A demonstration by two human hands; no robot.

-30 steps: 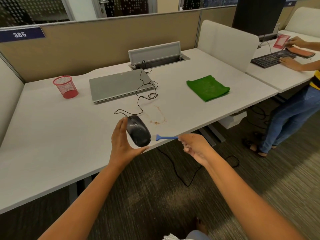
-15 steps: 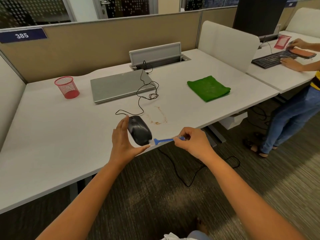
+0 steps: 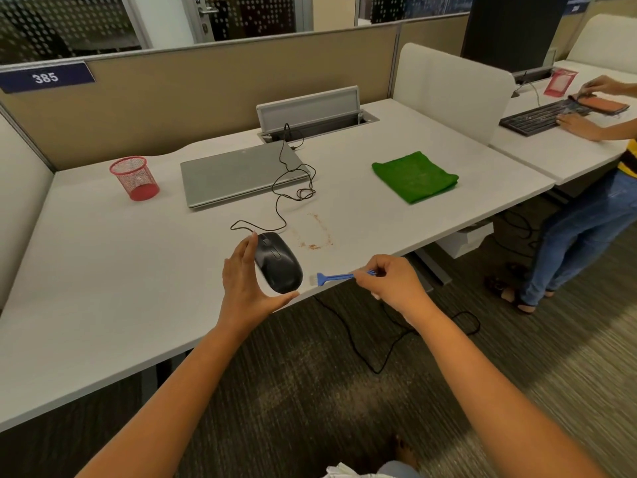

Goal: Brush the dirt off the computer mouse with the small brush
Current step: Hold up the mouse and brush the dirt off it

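Observation:
A black wired computer mouse (image 3: 278,262) is held at the desk's front edge by my left hand (image 3: 246,288), fingers along its left side and thumb under its near end. My right hand (image 3: 389,281) pinches the handle of a small blue brush (image 3: 332,278). The brush's white bristles point left, a short gap away from the mouse's right near side. The mouse's cable (image 3: 287,188) runs back over the desk to the cable box. A trail of brown dirt (image 3: 315,236) lies on the white desk (image 3: 120,270) just right of the mouse.
A closed grey laptop (image 3: 238,172), a red mesh cup (image 3: 135,178) and a folded green cloth (image 3: 415,175) lie further back on the desk. Another person (image 3: 586,215) stands at the neighbouring desk on the right, hands at a keyboard (image 3: 541,117). A cable (image 3: 372,343) trails on the carpet below.
My right hand swept the brush in against the mouse's near end, then drew it back a little to the right. The mouse stayed in my left hand.

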